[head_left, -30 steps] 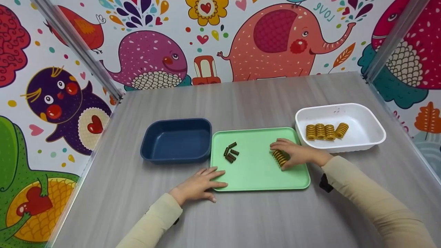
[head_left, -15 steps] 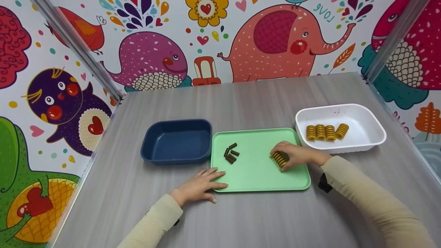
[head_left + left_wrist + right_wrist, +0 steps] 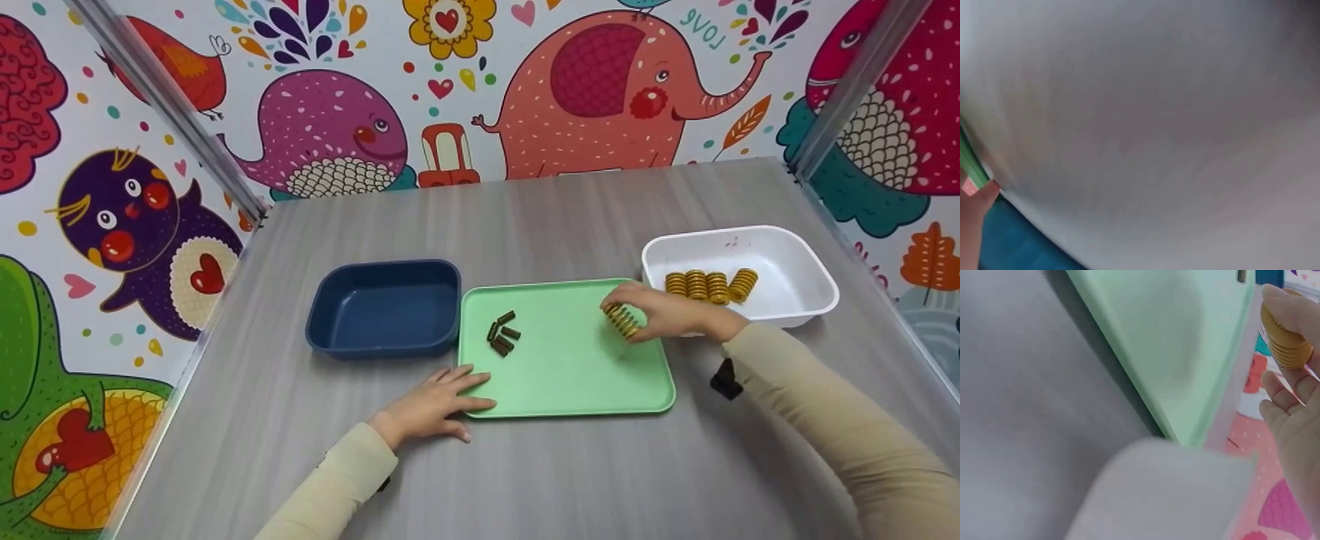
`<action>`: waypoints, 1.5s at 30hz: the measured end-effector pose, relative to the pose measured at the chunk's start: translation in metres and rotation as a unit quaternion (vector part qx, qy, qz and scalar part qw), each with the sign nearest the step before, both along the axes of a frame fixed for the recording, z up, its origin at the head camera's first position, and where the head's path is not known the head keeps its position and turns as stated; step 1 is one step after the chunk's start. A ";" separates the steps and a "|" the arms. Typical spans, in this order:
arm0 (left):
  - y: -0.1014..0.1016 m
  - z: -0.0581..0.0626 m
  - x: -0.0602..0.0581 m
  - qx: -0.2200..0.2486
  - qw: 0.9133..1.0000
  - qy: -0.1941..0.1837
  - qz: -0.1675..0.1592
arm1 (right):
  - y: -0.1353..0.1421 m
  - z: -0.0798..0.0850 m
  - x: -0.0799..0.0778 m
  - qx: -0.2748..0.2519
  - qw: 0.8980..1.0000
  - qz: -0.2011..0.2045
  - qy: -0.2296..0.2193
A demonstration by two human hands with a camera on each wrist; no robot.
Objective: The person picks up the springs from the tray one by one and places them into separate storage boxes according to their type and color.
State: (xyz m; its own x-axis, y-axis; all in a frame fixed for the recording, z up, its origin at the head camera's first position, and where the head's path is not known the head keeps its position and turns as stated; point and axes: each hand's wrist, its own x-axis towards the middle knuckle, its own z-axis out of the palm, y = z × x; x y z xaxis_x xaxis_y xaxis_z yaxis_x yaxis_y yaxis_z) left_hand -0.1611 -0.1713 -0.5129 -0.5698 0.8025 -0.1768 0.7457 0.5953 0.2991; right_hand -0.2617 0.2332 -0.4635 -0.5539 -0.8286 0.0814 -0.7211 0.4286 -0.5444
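My right hand (image 3: pixel 660 311) pinches a thick yellow coil spring (image 3: pixel 622 321) between thumb and fingers, over the right part of the green tray (image 3: pixel 562 382). Up close in the right wrist view, the spring (image 3: pixel 1286 340) shows flat, stacked coils, and the lower fingers are off it. My left hand (image 3: pixel 435 403) lies with fingers spread, fingertips on the tray's near left corner. Several small dark brown coil springs (image 3: pixel 510 333) lie loose on the tray's left side. In the white bin (image 3: pixel 795 289), several yellow springs (image 3: pixel 696 286) lie side by side, partly overlapped by the right hand.
A dark blue bin (image 3: pixel 382 315) stands against the tray's left edge. The white bin sits close at the tray's back right corner. Around the grey table (image 3: pixel 525 232) are printed panels (image 3: pixel 450 90) joined by metal posts (image 3: pixel 855 82).
My right hand has closed its grip round the yellow spring and lifted it up off the tray, slightly back and to the right. The left hand has stayed still.
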 end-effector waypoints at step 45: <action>-0.001 -0.001 -0.001 0.008 1.000 -0.003 0.000 | 0.112 -0.005 -0.026 0.083 0.988 -0.081 0.099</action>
